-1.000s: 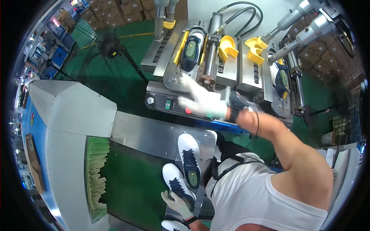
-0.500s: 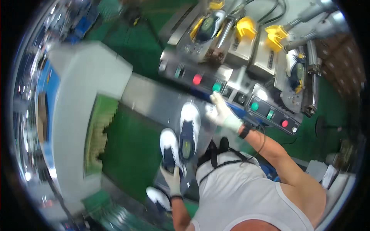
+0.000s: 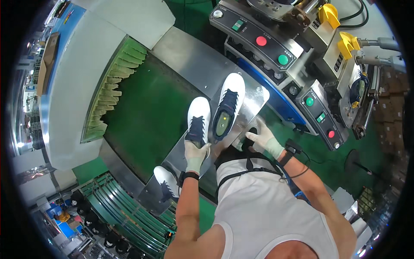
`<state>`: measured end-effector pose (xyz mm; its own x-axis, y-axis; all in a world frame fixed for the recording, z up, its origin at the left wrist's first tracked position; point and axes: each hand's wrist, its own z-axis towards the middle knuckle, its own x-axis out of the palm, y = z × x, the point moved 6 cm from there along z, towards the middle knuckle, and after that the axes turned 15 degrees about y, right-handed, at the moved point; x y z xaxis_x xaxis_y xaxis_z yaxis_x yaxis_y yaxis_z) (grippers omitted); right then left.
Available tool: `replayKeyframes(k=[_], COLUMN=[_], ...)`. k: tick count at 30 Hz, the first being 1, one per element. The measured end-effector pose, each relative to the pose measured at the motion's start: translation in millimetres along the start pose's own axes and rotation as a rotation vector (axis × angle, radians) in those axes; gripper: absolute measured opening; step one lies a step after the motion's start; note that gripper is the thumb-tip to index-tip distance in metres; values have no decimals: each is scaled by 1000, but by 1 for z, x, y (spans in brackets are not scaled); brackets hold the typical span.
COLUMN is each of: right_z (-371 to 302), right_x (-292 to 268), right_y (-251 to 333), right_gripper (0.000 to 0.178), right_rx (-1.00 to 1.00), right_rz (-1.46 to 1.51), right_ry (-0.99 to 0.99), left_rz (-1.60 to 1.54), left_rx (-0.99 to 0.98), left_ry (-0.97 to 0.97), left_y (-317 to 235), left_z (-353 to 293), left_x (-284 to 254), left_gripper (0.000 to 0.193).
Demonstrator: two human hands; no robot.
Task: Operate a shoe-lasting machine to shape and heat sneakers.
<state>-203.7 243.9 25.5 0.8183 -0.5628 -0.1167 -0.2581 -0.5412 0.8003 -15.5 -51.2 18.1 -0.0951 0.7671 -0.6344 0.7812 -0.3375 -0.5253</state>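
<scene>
While gloved — left hand (image 3: 196,152) on shoe (image 3: 198,121)

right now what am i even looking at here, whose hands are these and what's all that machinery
This is a view from a camera worn on a person's head, looking straight down, so the white shirt at the bottom is their own body. The wide lens bends the edges. Both hands wear pale gloves. The left hand grips the heel end of a white and navy shoe lying on a shiny metal plate. A second, matching shoe lies beside it, and a third shoe sits lower on the plate's left. The right hand rests at the plate's near edge, holding nothing that shows. Behind the shoes a green belt runs into a grey tunnel machine. Upper right is a control panel with red and green buttons.
</scene>
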Motion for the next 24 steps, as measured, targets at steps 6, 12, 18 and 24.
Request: replayKeyframes(k=[6, 12, 18, 24], right_z=[83, 111, 101, 38], right_x=[68, 94, 88, 55], right_y=[68, 63, 71, 74], right_gripper=[113, 94, 82, 46], right_rx=[187, 587, 424, 42], right_rz=[99, 124, 34, 564], right_ry=[-306, -783, -832, -542], left_rz=[-35, -21, -101, -427], left_rx=[25, -23, 85, 74], left_ry=[28, 79, 174, 246], left_y=[-14, -4, 24, 43], left_z=[4, 9, 31, 63], left_x=[-10, -18, -46, -77], left_gripper=[84, 80, 72, 53])
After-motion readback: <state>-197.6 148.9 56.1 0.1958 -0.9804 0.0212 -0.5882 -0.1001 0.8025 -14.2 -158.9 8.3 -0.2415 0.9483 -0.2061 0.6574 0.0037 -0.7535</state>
